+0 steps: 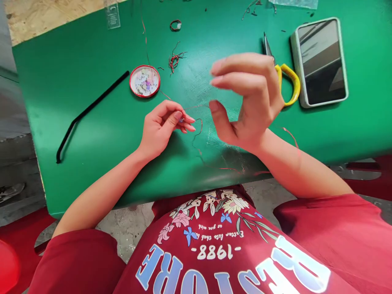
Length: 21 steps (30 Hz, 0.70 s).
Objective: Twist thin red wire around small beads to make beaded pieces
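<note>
My left hand [161, 128] is above the green table, its thumb and index finger pinched on a thin reddish-dark cord [201, 127]. A small shiny bit shows at those fingertips, too small to name. One end of the cord curls below the fingers. A fine strand runs from the pinch toward my right thumb; whether it touches the thumb I cannot tell. My right hand [249, 96] is raised to the right, thumb and fingers spread apart, slightly blurred. Beyond my left hand lies a round red-rimmed lid [130, 83] holding tiny beads, with a thread crossing over it.
Yellow-handled scissors [296, 83] lie behind my right hand, beside a phone [321, 61] in a pale case. A bent black fuzzy stick [94, 104] is at left. Farther back are a knotted red-and-black cord [174, 62] and a small cord loop [172, 28] with a pale bead.
</note>
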Motion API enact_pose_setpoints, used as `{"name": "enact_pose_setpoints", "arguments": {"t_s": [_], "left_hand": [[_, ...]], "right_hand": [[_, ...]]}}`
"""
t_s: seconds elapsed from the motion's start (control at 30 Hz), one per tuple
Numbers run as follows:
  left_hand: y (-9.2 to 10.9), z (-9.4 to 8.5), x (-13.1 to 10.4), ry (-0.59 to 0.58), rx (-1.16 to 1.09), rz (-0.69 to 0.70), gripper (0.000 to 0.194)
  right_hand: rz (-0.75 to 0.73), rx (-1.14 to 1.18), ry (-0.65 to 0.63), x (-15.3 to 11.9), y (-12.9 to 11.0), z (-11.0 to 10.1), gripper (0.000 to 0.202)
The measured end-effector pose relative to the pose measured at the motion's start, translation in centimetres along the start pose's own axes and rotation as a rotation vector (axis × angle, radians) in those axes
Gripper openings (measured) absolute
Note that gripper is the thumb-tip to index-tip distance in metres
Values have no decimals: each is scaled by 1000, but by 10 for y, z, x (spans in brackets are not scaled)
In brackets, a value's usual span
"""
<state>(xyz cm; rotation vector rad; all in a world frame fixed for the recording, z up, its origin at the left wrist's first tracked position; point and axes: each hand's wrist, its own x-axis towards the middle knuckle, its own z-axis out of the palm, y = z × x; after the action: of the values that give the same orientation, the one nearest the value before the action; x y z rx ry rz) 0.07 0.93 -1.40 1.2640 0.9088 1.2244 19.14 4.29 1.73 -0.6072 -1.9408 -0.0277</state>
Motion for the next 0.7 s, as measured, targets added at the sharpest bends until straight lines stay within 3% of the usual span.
{"name": "enact_pose_setpoints", "arguments": {"t_s": [0.07, 0.13, 0.23, 0.3, 0.43, 0.57, 0.7], "left_hand": [[-3, -3, 3, 55, -6, 2, 30], [-5, -6, 5, 70, 12, -4, 33], [-6, -7, 6, 36, -4, 13, 35], [-4, -5, 5, 17, -39, -4, 36], [2, 1, 0, -52, -135, -115, 37], [4, 3, -3, -149, -231, -164, 33], [4, 2, -3, -187, -246, -182, 31]], "right_hand": [[-95, 81, -71, -6, 1, 2, 20], [-145, 106, -321, -12, 2, 3, 13], [-130, 16, -629, -17, 3, 5, 28], [-33, -26, -643, -17, 4, 8, 31], [195, 30, -479, -12, 6, 10, 36], [118, 212, -551, -8, 0, 8, 53], [93, 256, -597, -11, -2, 7, 42]]}}
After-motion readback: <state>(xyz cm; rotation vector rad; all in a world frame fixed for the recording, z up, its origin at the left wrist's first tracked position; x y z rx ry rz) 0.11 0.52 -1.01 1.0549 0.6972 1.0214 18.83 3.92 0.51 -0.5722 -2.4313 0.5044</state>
